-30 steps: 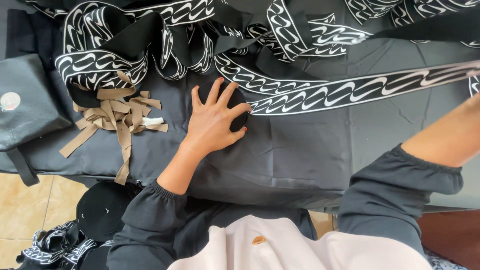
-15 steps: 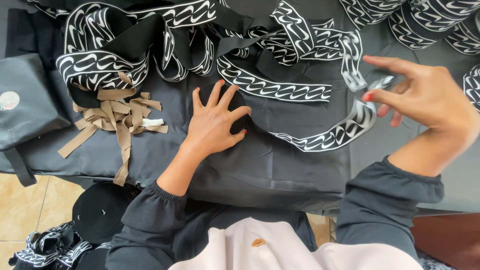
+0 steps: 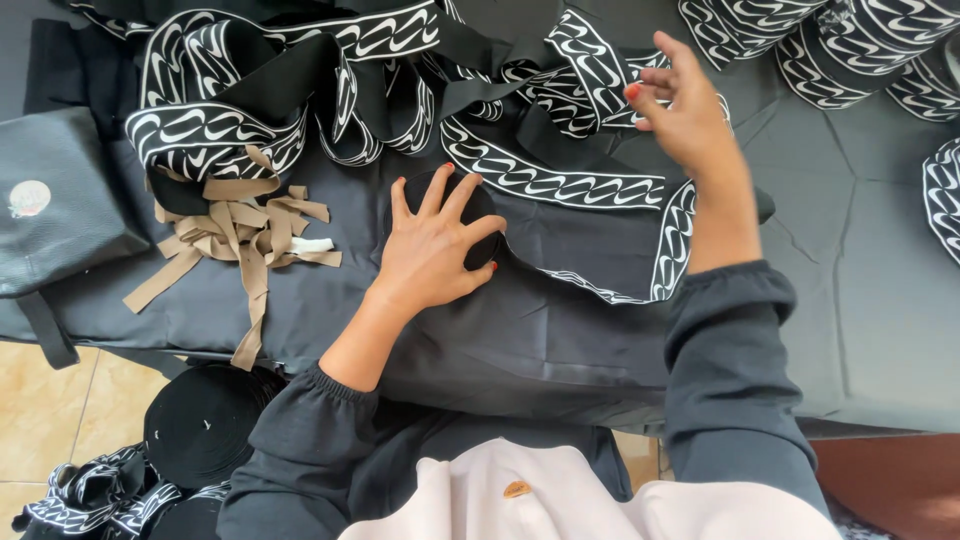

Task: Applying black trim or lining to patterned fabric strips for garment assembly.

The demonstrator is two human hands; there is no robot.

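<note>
While the left hand point(image 3: 432, 245) is pressing flat and open on the black roll point(image 3: 450, 215) on the desk point(image 3: 860, 300), the right hand's point(image 3: 690, 115) grip is pinching the patterned band point(image 3: 560, 180), its length trailing left toward that roll.

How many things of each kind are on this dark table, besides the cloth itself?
Loose heap of black-and-white patterned band: 1
Rolls of patterned band at top right: about 3, cut off by the edge
Small black roll under the left hand: 1
Bundle of tan strips: 1
Black bag: 1
Total: about 7
</note>
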